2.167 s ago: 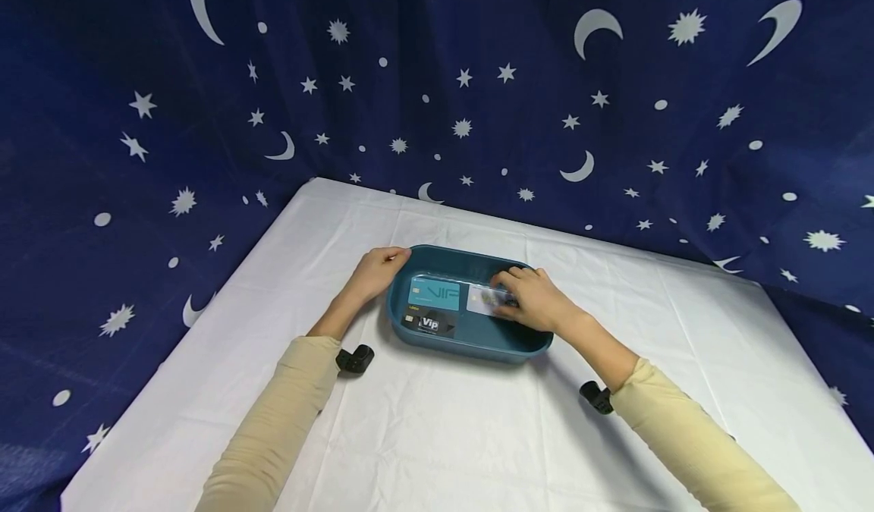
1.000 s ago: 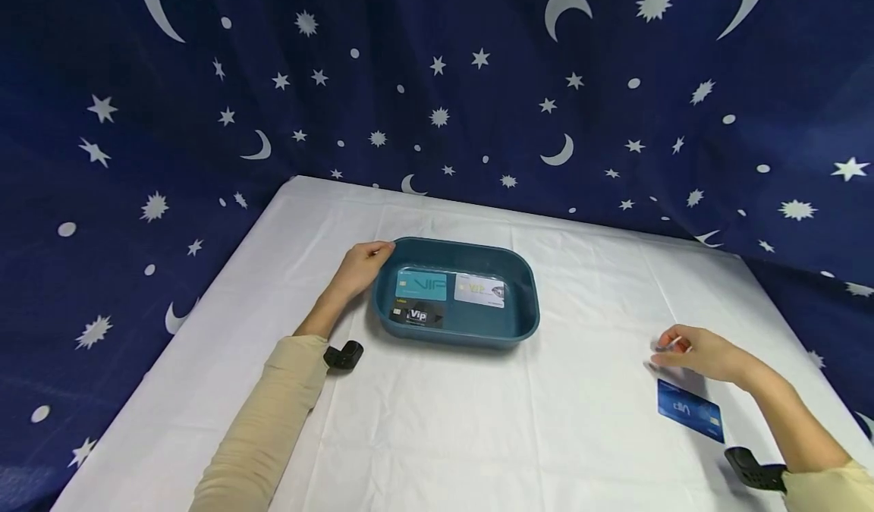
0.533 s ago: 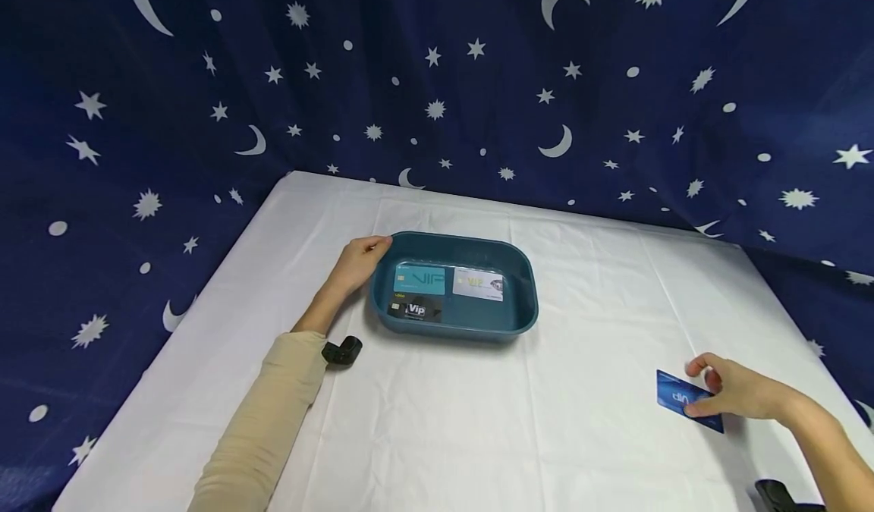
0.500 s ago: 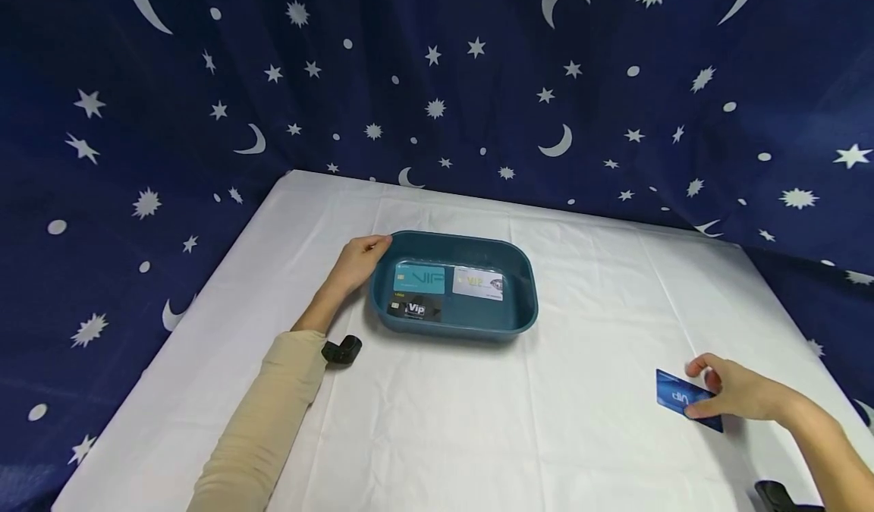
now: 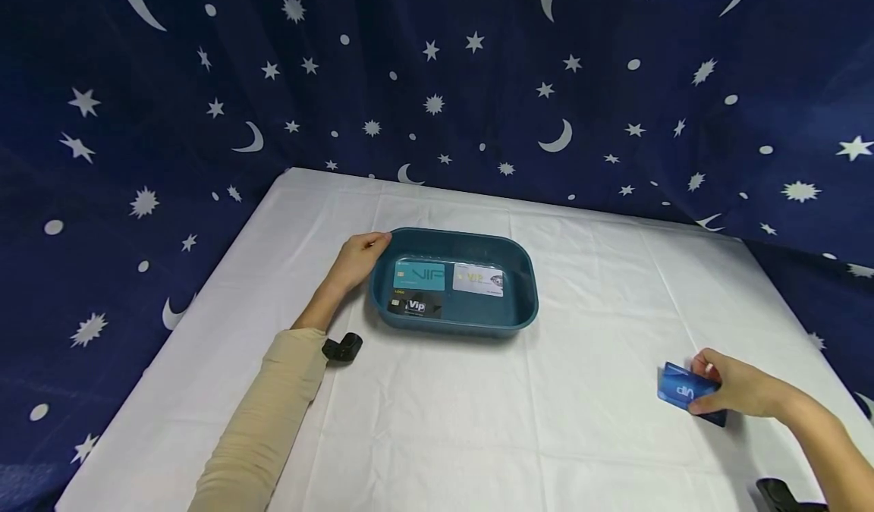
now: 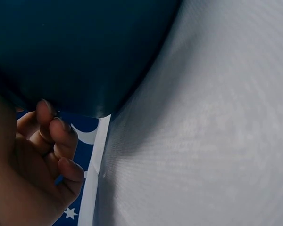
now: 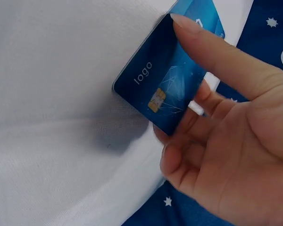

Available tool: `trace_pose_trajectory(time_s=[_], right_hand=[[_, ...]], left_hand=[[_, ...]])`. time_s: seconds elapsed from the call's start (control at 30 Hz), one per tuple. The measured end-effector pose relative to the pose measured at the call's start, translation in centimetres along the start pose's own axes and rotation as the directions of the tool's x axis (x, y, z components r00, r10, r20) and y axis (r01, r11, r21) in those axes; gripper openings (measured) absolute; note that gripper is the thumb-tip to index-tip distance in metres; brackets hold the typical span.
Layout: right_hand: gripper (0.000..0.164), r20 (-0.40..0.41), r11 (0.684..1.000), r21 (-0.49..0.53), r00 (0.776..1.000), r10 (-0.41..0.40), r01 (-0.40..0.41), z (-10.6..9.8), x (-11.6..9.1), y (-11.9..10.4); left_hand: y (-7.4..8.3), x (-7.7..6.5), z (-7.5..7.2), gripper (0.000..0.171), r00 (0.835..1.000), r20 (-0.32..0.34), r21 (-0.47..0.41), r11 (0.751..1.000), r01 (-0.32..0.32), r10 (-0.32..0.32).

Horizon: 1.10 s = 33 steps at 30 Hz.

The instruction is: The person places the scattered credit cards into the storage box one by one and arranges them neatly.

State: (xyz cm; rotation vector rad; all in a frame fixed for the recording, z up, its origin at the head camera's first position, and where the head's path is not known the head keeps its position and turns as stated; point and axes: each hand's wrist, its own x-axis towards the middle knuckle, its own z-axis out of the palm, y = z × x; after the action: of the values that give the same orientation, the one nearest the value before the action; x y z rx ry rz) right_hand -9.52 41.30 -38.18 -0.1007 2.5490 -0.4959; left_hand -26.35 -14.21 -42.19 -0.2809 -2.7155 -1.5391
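At the right of the table, my right hand (image 5: 740,387) pinches a blue VIP card (image 5: 676,385) between thumb and fingers. In the right wrist view the blue card (image 7: 155,80) tilts off the cloth, its gold chip and "logo" print showing, with a shadow beneath. My left hand (image 5: 358,258) holds the teal plastic bin (image 5: 488,326) by its far left corner, thumb at the rim. The left wrist view shows curled fingers (image 6: 63,136) against the bin's outer wall. Inside the bin lie a turquoise card (image 5: 418,275), a black card (image 5: 414,304) and a white card (image 5: 478,280).
A white cloth (image 5: 437,398) covers the table. Behind it hangs a dark blue curtain (image 5: 492,133) with white stars and moons. A black wrist camera (image 5: 343,348) sits on the left wrist, and another black camera (image 5: 778,495) on the right.
My right hand went from the bin, where it was over the white card, to the blue card on the right and has now tilted it up. The left hand stays at the bin.
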Motion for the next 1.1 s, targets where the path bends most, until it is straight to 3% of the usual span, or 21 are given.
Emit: trace_pose_trajectory(time_s=[0.13, 0.23, 0.37, 0.47, 0.57, 0.63, 0.7, 0.83, 1.1], right_hand=[[0.054, 0.036, 0.999, 0.033, 0.999, -0.021, 0.020, -0.2, 0.1, -0.6], [0.037, 0.022, 0.997, 0.058, 0.998, -0.056, 0.055, -0.2, 0.2, -1.2], [0.007, -0.041, 0.973, 0.081, 0.976, -0.216, 0.218, 0.3, 0.4, -1.2], [0.013, -0.081, 0.942, 0.090, 0.945, -0.316, 0.322, 0.5, 0.5, -1.0], [0.009, -0.105, 0.953, 0.119, 0.958, -0.267, 0.279, 0.3, 0.5, -1.2], [0.017, -0.135, 0.959, 0.118, 0.961, -0.242, 0.258, 0.1, 0.5, -1.5], [0.025, -0.174, 0.959, 0.128, 0.958, -0.230, 0.254, 0.0, 0.6, -1.8], [0.025, -0.255, 0.953, 0.142, 0.940, -0.228, 0.269, 0.1, 0.9, -2.4], [0.040, -0.289, 0.967, 0.238, 0.957, -0.017, 0.089, -0.6, 1.4, -3.5]], left_hand=[[0.0, 0.0, 0.0, 0.044, 1.000, 0.000, 0.004, 1.000, 0.004, -0.004], [0.0, -0.1, 0.0, 0.044, 1.000, 0.002, 0.001, 1.000, 0.007, -0.007], [-0.1, -0.2, 0.1, 0.043, 1.000, 0.001, -0.011, 1.000, 0.009, -0.009], [-0.1, -0.1, 0.2, 0.042, 1.000, -0.002, -0.016, 1.000, 0.009, -0.009], [-0.1, 0.0, 0.2, 0.042, 1.000, -0.002, -0.010, 1.000, 0.011, -0.011], [-0.1, 0.0, 0.2, 0.042, 1.000, -0.004, -0.010, 1.000, 0.013, -0.013], [-0.2, 0.0, 0.2, 0.042, 1.000, -0.004, -0.010, 1.000, 0.010, -0.011], [-0.2, 0.0, 0.1, 0.042, 1.000, -0.002, -0.011, 1.000, 0.003, -0.003], [0.0, -0.1, 0.0, 0.044, 1.000, -0.001, 0.000, 1.000, 0.011, -0.011]])
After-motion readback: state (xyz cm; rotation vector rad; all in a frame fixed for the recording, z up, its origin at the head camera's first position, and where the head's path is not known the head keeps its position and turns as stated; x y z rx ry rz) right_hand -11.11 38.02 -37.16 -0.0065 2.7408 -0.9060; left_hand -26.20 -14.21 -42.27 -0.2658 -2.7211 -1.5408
